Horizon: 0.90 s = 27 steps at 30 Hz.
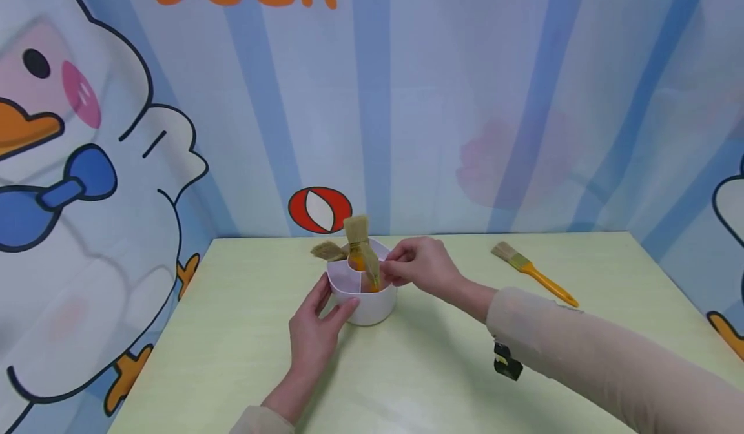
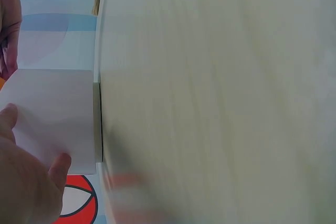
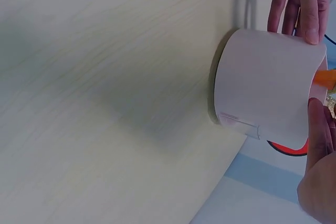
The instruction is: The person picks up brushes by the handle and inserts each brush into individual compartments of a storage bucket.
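Note:
A white round holder with compartments stands on the table, and my left hand grips its near left side with thumb and fingers. In the holder, one paintbrush points bristles up, another paintbrush leans left, and a third paintbrush tilts in the front right compartment. My right hand is at the right rim, its fingertips beside the third paintbrush; whether they pinch it or the rim is hidden. In the right wrist view the fingers of that hand lie over the holder's rim.
Right of the holder another paintbrush with an orange handle lies on the pale table. A striped blue backdrop with duck pictures hangs behind the table's far edge. A black tag shows beneath the right sleeve.

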Tool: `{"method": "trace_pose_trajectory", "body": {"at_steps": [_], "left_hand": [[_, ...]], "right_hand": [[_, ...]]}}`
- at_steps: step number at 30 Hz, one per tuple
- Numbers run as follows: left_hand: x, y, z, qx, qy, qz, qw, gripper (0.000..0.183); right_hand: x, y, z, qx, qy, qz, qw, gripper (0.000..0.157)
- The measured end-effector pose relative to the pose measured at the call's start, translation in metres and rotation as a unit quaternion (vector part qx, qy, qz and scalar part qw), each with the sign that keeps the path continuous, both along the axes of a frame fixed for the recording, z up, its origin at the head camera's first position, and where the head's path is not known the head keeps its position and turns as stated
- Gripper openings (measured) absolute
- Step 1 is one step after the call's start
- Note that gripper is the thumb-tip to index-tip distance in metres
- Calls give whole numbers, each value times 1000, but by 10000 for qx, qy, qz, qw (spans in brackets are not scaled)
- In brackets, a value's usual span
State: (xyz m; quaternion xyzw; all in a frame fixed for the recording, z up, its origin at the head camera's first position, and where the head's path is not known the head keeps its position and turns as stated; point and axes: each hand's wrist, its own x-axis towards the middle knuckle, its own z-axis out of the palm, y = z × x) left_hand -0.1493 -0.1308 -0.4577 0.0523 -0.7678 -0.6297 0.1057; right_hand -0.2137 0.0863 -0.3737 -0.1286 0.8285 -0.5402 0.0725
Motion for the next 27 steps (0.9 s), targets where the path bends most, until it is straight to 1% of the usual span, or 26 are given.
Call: {"method": "trace_pose_trajectory", "body": {"at_steps": [6,9,12,16,21,27], "left_hand": [[0,0,0,13,-15,-8,10000,81],[-1,0,0,-12,-42,-5,10000,81],[-2,-1,0,3,-23,1,10000,80],[-2,0,1,8,-18,50,10000,79],[-1,3,3,1,20,155,9999,77],[1,5,5,-142,101,276,9995,74]], "right_hand": [[1,12,-1,-199,-107,84,9997,16],[2,22,-2,-205,-102,35,9997,18],[3,32,-4,-101,-23,42,9999,20],[3,44,-7,208,181,112,9996,23],[3,59,-14,689,455,103,9965,25],[4,77,-23,959,557,71,9938,29]]}}
